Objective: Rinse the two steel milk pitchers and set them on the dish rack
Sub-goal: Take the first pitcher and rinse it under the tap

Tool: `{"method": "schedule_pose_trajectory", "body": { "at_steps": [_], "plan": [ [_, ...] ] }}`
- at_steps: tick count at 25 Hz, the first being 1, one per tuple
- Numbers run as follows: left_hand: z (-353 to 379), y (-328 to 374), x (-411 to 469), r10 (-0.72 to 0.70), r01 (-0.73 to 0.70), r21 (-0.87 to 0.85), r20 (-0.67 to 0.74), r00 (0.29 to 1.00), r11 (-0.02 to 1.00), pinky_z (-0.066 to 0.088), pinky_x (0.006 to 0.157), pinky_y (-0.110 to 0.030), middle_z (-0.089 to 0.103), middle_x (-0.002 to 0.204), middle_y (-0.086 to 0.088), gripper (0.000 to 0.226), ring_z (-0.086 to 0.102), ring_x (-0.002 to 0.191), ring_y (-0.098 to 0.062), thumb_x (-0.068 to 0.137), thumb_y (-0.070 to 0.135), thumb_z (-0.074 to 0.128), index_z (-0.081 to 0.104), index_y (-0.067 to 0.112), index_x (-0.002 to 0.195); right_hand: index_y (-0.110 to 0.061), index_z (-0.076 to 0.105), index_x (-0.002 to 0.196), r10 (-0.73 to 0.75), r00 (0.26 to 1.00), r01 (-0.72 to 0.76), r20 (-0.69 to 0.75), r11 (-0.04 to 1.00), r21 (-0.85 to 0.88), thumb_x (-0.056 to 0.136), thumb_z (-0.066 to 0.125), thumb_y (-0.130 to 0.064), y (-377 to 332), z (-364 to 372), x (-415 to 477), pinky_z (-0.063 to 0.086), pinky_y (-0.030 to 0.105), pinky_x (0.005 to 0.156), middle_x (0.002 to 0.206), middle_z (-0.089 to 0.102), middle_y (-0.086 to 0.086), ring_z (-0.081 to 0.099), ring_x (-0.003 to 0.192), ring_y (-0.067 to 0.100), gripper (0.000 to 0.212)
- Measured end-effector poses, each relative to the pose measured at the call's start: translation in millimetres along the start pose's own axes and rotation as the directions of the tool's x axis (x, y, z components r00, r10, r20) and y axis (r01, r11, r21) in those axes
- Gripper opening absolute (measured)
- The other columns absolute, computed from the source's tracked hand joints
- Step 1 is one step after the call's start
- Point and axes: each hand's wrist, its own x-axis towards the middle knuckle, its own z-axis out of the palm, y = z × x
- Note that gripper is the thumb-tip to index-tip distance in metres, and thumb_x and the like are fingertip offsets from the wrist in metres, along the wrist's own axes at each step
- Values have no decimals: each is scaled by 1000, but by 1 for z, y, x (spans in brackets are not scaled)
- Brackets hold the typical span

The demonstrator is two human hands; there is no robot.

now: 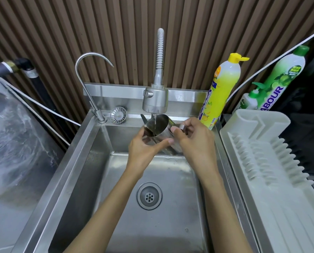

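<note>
A steel milk pitcher point(157, 126) is tilted under the spray faucet head point(155, 99), and a thin stream of water runs into its mouth. My left hand point(143, 148) cups the pitcher's body from below and the left. My right hand point(190, 141) grips its handle on the right side. Both hands hold it above the back of the steel sink point(90, 161). Only this one pitcher is in view. The white dish rack point(262, 157) stands to the right of the sink with nothing on it.
A curved thin tap point(90, 70) rises at the sink's back left, next to a loose strainer point(118, 115). A yellow soap bottle point(220, 94) and green bottles point(278, 77) stand at the back right. The drain point(149, 195) is mid-basin. A wet steel surface point(11, 143) lies left.
</note>
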Motion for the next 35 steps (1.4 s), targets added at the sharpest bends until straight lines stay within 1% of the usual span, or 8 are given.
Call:
{"method": "schedule_pose_trajectory", "body": {
  "at_steps": [4, 10, 17, 22, 25, 30, 33, 35],
  "plan": [
    [1, 14, 15, 183, -197, -100, -138, 974, 975, 51, 87, -18, 62, 111, 2, 76, 62, 105, -11, 47, 6, 88, 58, 25, 114, -15, 46, 69, 58, 978, -164, 198, 799, 579, 85, 61, -5, 18, 11, 6, 46, 13, 79, 106, 70, -5, 66, 87, 0, 24],
    [-17, 29, 1, 476, -400, 315, -218, 852, 861, 37, 87, 0, 44, 113, 4, 80, 46, 100, 12, 55, 10, 85, 54, 14, 128, -11, 50, 76, 18, 903, -392, 430, 447, 804, 91, 51, -3, 31, 40, 2, 49, 32, 98, 97, 66, 11, 60, 105, 28, 16],
    [-18, 21, -11, 219, -119, 314, -305, 927, 942, 39, 95, -21, 41, 103, 0, 105, 50, 101, -13, 42, 56, 84, 50, 19, 135, -8, 56, 78, 188, 951, -292, 244, 802, 521, 84, 65, -25, 19, 26, -2, 61, 41, 63, 76, 71, 13, 71, 69, 28, 20],
    [-7, 14, -20, 24, 1, 146, -171, 985, 989, 51, 84, -21, 67, 93, 2, 47, 62, 78, 0, 58, 52, 80, 68, 31, 98, -20, 50, 65, 119, 992, -120, 37, 993, 21, 72, 62, -49, 5, 3, 0, 55, 51, 75, 77, 73, 11, 68, 79, 36, 32],
    [-1, 9, -16, -12, 11, -4, -58, 998, 1000, 53, 90, -26, 74, 91, 9, 58, 68, 90, -4, 47, 50, 82, 69, 28, 99, -15, 50, 75, 23, 1000, -23, 0, 987, -162, 83, 62, -36, -5, -8, -3, 48, 40, 81, 84, 70, 12, 62, 90, 34, 25],
    [9, 11, 3, 62, -83, -216, -103, 993, 973, 51, 89, -14, 64, 122, -4, 87, 60, 115, -10, 54, -5, 84, 49, 11, 132, -23, 41, 65, 70, 996, -84, 59, 959, 272, 82, 65, -16, 7, 3, 1, 44, 22, 68, 77, 63, -6, 59, 74, 14, 30],
    [5, 16, 8, 210, -235, -121, -185, 960, 964, 48, 101, -30, 56, 126, -5, 87, 58, 113, -14, 51, 0, 86, 50, 15, 129, -17, 44, 68, 93, 973, -196, 211, 814, 546, 84, 63, -10, 20, 18, 7, 47, 18, 85, 100, 69, -6, 65, 85, 2, 25],
    [-1, 20, 4, 298, -289, 74, -250, 921, 954, 41, 100, -14, 50, 120, 0, 86, 53, 107, -9, 51, 5, 87, 52, 20, 128, -15, 48, 71, 98, 946, -280, 310, 726, 628, 85, 62, -11, 26, 27, 7, 47, 30, 94, 95, 68, 2, 62, 89, 11, 21]
  ]
}}
